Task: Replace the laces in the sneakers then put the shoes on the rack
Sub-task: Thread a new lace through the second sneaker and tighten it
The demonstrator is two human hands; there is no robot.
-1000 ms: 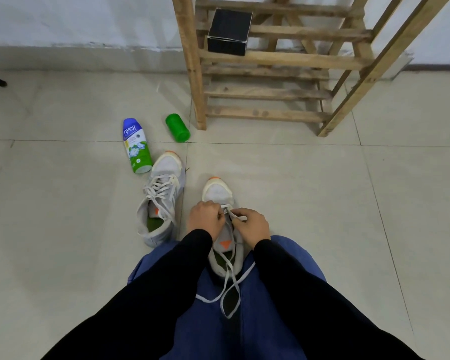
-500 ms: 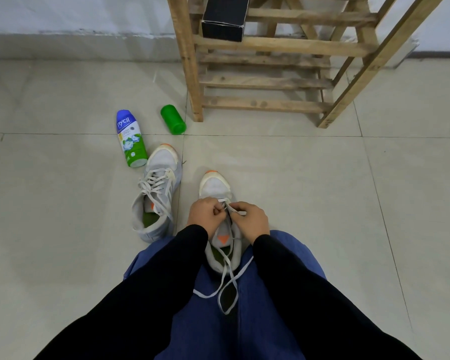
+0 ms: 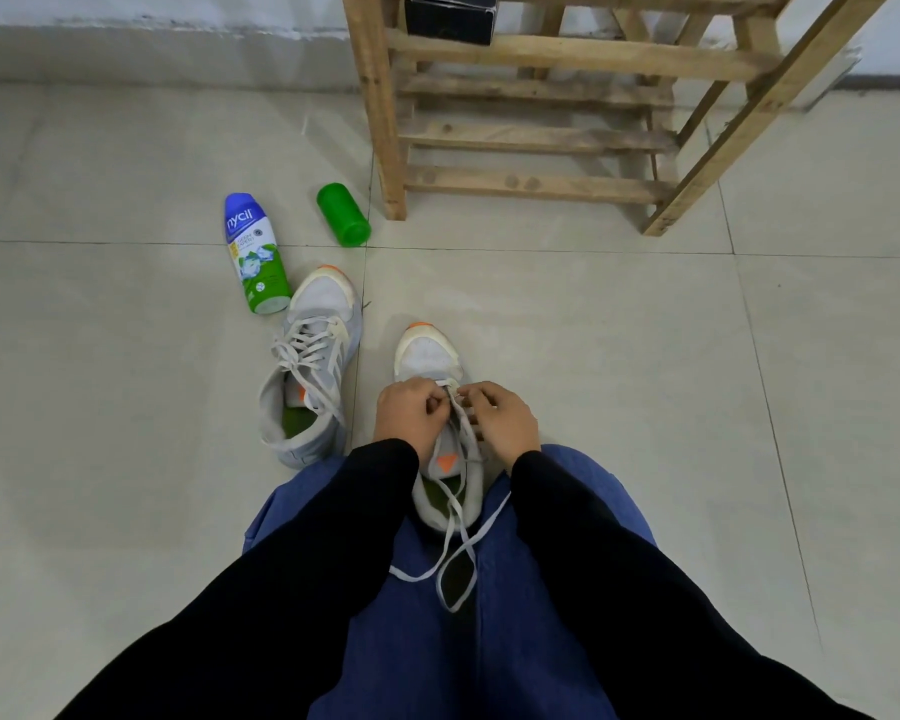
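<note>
While we sit on floor (image 3: 645,381), left hand (image 3: 409,418) and right hand (image 3: 502,426) both curl tight, pinching lace (image 3: 455,543) over near sneaker (image 3: 427,356). Loose ends trail onto our jeans (image 3: 489,657). Already-laced second sneaker (image 3: 313,376) lies just left of it, rack (image 3: 531,137) stands ahead.

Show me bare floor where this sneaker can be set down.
The broad tiles right of the sneaker being laced, up to the rack, are bare; so are the tiles left of the bottle. Crowded: the bottle, green cylinder and laced sneaker cluster by the rack's left leg.
</note>
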